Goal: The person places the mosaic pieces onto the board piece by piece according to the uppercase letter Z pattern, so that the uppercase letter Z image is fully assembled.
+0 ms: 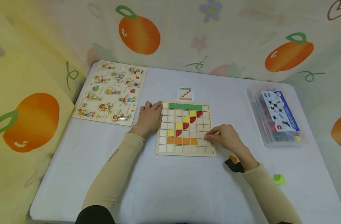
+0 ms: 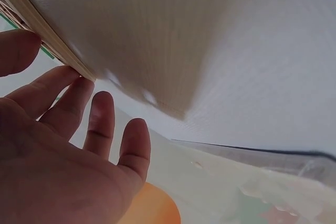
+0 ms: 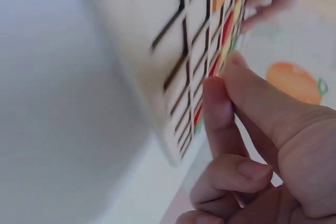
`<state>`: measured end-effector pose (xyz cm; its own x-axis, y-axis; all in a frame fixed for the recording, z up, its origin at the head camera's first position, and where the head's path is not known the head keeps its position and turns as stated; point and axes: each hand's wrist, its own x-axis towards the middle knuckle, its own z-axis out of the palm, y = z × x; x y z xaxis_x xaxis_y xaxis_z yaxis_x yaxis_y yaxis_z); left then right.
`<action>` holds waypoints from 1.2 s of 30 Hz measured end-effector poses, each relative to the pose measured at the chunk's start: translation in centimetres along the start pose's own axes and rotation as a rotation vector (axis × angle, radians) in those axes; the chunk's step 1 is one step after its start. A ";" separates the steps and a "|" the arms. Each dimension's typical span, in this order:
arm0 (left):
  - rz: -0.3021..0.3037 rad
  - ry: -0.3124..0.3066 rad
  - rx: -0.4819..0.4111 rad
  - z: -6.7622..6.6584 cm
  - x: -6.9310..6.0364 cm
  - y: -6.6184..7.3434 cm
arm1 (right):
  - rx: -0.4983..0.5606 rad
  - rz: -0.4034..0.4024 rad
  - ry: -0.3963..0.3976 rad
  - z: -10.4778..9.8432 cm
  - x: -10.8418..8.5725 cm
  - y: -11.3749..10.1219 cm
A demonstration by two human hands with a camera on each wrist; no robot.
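Note:
A wooden grid board (image 1: pixel 189 151) lies mid-table with green, yellow, red and orange pieces. The green strip (image 1: pixel 185 106) runs along the top, the orange row (image 1: pixel 182 141) near the bottom. Yellow squares (image 1: pixel 178 125) and red quarter-rounds (image 1: pixel 185 126) climb diagonally between them. My left hand (image 1: pixel 149 118) rests at the board's upper left edge, its fingertips touching the rim (image 2: pixel 63 51). Over the board's right side, my right hand (image 1: pixel 225 137) has thumb and index finger together; no piece shows between them in the right wrist view, where the other fingers (image 3: pixel 231 179) curl.
Above the board lies a small pattern card (image 1: pixel 185 94). A picture puzzle board (image 1: pixel 110 93) is at the back left, a clear plastic case (image 1: pixel 279 115) at the right. Black pieces (image 1: pixel 234 165), an orange piece (image 1: pixel 233 159) and a lime-green piece (image 1: pixel 279 179) lie near my right arm.

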<state>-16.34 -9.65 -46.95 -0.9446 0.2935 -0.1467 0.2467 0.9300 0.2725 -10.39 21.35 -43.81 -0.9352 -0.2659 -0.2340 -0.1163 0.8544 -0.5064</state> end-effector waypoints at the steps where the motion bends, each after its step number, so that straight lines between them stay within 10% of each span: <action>1: -0.002 0.001 -0.003 0.0 0.0 0.0 | -0.002 0.006 -0.006 -0.4 -0.2 0.3; 19: -0.006 -0.006 -0.018 -0.1 0.0 -0.2 | -0.225 0.234 -0.274 -3.3 -5.3 3.8; 36: -0.004 -0.006 -0.014 -0.1 0.0 0.0 | -0.143 0.091 -0.316 -3.9 -5.1 4.2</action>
<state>-16.34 -9.67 -46.84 -0.9444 0.2909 -0.1536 0.2396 0.9282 0.2847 -7.46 28.01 -41.50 -0.7967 -0.2917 -0.5293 -0.1040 0.9289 -0.3553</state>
